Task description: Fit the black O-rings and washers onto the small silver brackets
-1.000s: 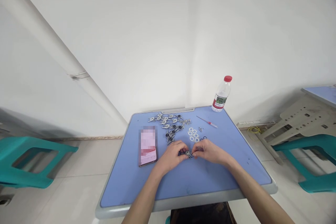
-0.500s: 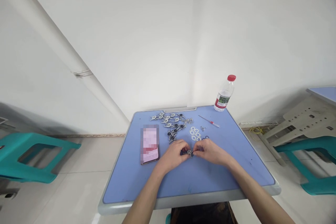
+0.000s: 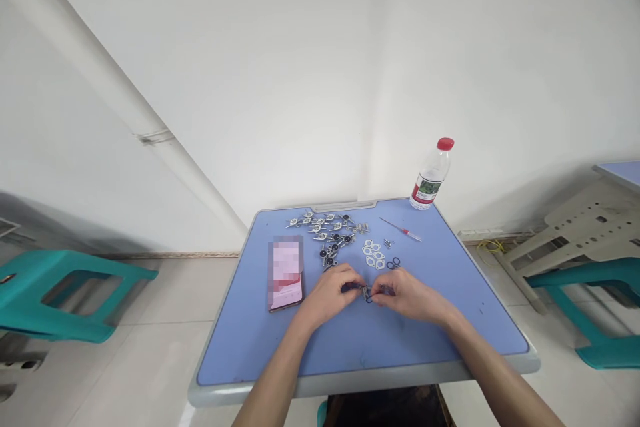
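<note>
Over the front middle of the blue table, my left hand point(image 3: 333, 295) pinches a small metal part point(image 3: 365, 292), mostly covered by the fingers. My right hand point(image 3: 413, 295) meets it from the right with thumb and fingers closed together. Between the fingertips shows the dark curve of a small black ring point(image 3: 369, 300), touching or very near the metal part. Just beyond my right hand lie two black rings point(image 3: 393, 263). Several flat metal plates with holes point(image 3: 373, 255) and a little group of screws point(image 3: 389, 243) lie farther back.
Several metal parts with pins point(image 3: 320, 227), some carrying black discs, spread across the table's back left. A phone point(image 3: 287, 273) lies left of my left hand. A screwdriver point(image 3: 407, 232) and an upright water bottle point(image 3: 430, 180) are at the back right, near the wall.
My right hand has shifted slightly to the right, uncovering the two black rings. A dark ring edge now shows at the fingertips. The head view has moved a little.
</note>
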`<move>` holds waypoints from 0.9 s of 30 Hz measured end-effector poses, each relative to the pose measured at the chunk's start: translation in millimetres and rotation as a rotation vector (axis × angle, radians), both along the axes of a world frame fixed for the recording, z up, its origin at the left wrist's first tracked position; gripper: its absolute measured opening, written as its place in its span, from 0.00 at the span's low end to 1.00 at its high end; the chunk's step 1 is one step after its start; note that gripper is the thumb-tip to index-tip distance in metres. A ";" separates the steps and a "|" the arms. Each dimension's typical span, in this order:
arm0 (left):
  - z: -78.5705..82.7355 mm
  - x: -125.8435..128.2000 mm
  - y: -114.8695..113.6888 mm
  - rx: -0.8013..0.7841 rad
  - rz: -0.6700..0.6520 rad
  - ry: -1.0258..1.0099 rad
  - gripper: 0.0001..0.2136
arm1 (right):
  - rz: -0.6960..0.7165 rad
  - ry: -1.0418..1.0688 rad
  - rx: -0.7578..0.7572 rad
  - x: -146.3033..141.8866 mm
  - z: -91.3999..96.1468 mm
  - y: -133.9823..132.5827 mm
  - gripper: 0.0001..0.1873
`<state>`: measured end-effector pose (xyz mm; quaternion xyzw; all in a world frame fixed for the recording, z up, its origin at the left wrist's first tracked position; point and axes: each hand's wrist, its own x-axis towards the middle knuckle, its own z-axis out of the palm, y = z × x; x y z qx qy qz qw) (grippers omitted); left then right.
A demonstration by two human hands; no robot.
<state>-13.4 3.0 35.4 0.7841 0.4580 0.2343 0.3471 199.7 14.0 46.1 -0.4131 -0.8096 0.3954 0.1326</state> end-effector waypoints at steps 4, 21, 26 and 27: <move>-3.1 1.2 1.6 0.001 0.015 -0.001 0.08 | -0.015 -0.044 0.075 -1.9 -0.7 0.0 0.08; -8.6 0.0 2.5 0.004 0.052 0.004 0.14 | -0.144 -0.041 0.081 -16.2 -8.6 6.3 0.12; -8.0 -1.5 1.3 -0.008 0.064 0.013 0.13 | -0.181 0.050 0.081 -15.2 -12.4 9.2 0.12; -6.7 -1.4 0.5 -0.008 0.068 0.015 0.12 | -0.188 0.057 0.084 -14.2 -13.3 9.6 0.12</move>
